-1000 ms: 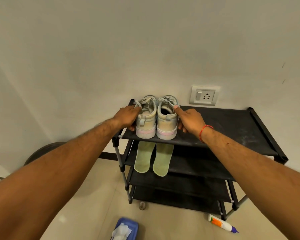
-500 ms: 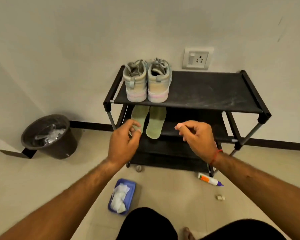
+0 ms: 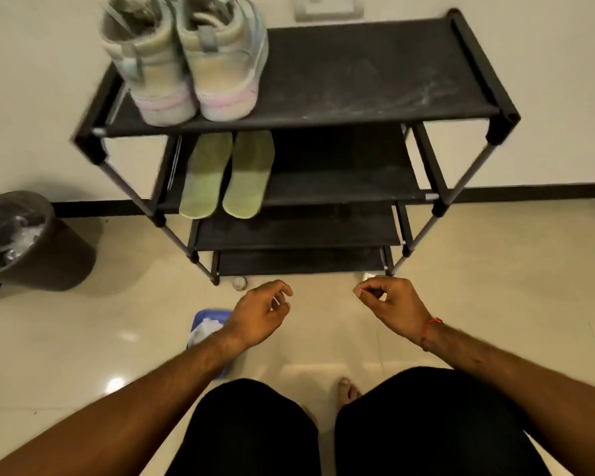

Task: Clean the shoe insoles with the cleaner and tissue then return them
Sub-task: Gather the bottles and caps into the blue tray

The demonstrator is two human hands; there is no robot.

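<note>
Two green insoles (image 3: 225, 175) lie side by side on the second shelf of a black shoe rack (image 3: 375, 118). A pair of pale sneakers (image 3: 186, 60) stands on the top shelf's left end, heels toward me. My left hand (image 3: 261, 314) hangs over the floor in front of the rack, fingers loosely curled and holding nothing. My right hand (image 3: 389, 300) is level with it to the right, also loosely curled and empty. A blue tray with white tissue (image 3: 205, 326) sits on the floor, partly hidden by my left forearm. The cleaner bottle is not visible.
A dark waste bin (image 3: 31, 242) with crumpled plastic stands on the floor at the left. A small round object (image 3: 239, 282) lies by the rack's front foot. A wall socket (image 3: 328, 6) is above the rack. My knees and one foot (image 3: 349, 389) fill the bottom.
Both hands let go of the sneakers on the top shelf and dropped down to floor level in front of the rack. The view tilted downward and closer.
</note>
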